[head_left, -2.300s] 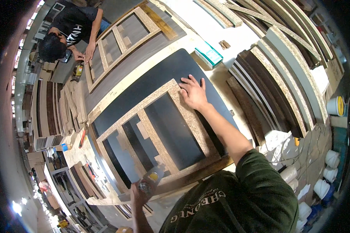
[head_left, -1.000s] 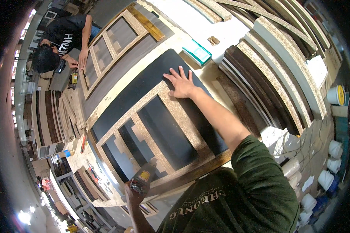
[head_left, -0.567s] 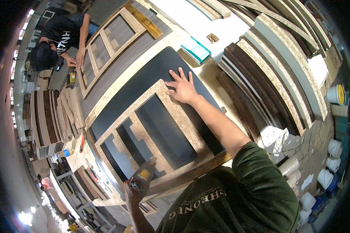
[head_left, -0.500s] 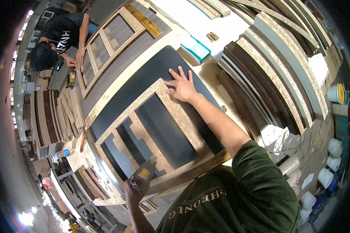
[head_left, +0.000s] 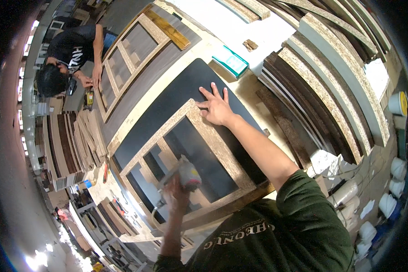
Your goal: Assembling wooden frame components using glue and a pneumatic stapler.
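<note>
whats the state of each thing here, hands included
left hand: closed around handheld tool
handheld tool: gripped over the near frame, blurred
right hand: spread open at the near frame's corner
near frame: lying on dark panel
dark panel: partly covered
far frame: lying on grey panel
teal-and-white box: looks closed
brown boards: stacked side by side

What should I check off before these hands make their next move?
1. Right hand spread at the far corner of the wooden frame: ok.
2. Left hand has its grip closed on the power tool: ok.
3. Two hands well apart: ok.
4. Wooden frame lying on the dark panel: ok.
5. Power tool touching the wooden frame: cannot tell, blurred.
6. Co-worker's hands out of the way: ok, at a second frame.
</note>
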Tool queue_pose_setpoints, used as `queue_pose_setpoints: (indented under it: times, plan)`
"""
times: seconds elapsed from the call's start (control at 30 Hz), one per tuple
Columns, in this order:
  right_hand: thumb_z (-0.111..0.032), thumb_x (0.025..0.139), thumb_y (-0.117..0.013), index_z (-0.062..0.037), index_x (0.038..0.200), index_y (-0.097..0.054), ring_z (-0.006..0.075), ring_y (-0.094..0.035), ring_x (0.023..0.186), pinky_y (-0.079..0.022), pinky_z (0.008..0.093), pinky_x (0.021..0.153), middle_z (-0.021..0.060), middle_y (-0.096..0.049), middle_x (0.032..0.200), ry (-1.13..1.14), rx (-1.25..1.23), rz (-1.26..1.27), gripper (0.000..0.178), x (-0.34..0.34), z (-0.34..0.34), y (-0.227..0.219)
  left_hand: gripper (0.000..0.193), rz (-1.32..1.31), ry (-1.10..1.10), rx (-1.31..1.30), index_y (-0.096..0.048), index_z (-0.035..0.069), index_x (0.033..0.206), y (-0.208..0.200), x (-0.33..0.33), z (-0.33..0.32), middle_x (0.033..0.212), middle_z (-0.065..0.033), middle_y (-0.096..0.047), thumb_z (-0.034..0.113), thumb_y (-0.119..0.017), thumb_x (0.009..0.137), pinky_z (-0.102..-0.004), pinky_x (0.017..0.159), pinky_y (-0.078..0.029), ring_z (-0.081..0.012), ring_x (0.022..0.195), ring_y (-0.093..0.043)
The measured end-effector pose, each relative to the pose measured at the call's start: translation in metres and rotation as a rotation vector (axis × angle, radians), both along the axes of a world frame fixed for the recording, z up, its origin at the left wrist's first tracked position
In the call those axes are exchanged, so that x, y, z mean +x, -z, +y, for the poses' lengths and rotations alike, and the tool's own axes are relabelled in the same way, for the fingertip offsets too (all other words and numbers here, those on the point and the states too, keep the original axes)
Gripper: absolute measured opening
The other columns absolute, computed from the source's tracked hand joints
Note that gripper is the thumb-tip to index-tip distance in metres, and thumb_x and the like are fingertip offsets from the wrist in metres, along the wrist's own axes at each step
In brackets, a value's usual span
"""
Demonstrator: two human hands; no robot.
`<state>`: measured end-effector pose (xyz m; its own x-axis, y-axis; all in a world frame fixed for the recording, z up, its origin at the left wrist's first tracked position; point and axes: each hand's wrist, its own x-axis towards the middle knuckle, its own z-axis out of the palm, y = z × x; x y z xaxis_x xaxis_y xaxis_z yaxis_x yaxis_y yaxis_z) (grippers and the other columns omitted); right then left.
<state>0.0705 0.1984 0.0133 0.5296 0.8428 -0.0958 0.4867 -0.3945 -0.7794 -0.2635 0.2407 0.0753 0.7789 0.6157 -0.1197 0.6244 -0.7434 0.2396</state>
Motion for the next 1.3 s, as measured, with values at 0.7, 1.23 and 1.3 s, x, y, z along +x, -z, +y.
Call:
queue_pose_setpoints:
  times: [0.7,1.23,1.3]
  plan:
    - [-0.023,0.079,-0.064,-0.0149,0.111,-0.068,0.0332,-0.007,0.144,0.001,0.0606,0.112,0.0057,-0.030,0.150,0.051,-0.019,0.014,0.034,0.000,-0.003,-0.004,0.059,0.082,0.329,0.037,-0.053,0.005,0.125,0.006,0.229,0.101,0.108,-0.0155,-0.058,0.009,-0.071,0.069,-0.0390,0.085,-0.048,-0.0328,0.100,-0.058]
    - [-0.018,0.073,-0.066,-0.0174,0.106,-0.070,0.0341,-0.008,0.144,-0.001,0.0616,0.112,0.0076,-0.029,0.150,0.048,-0.012,0.039,0.033,0.004,0.000,-0.007,0.046,0.060,0.280,0.132,-0.058,0.009,0.114,0.017,0.229,0.100,0.103,-0.0134,-0.061,0.008,-0.069,0.070,-0.0423,0.079,-0.050,-0.0347,0.092,-0.062]
    - [-0.020,0.072,-0.066,-0.0167,0.104,-0.070,0.0349,-0.007,0.144,-0.001,0.0624,0.111,0.0083,-0.028,0.151,0.042,-0.021,-0.021,0.033,0.007,0.000,-0.005,0.046,-0.038,0.279,0.151,-0.057,0.009,0.114,0.022,0.229,0.099,0.101,-0.0135,-0.061,0.007,-0.069,0.070,-0.0428,0.077,-0.050,-0.0352,0.090,-0.062]
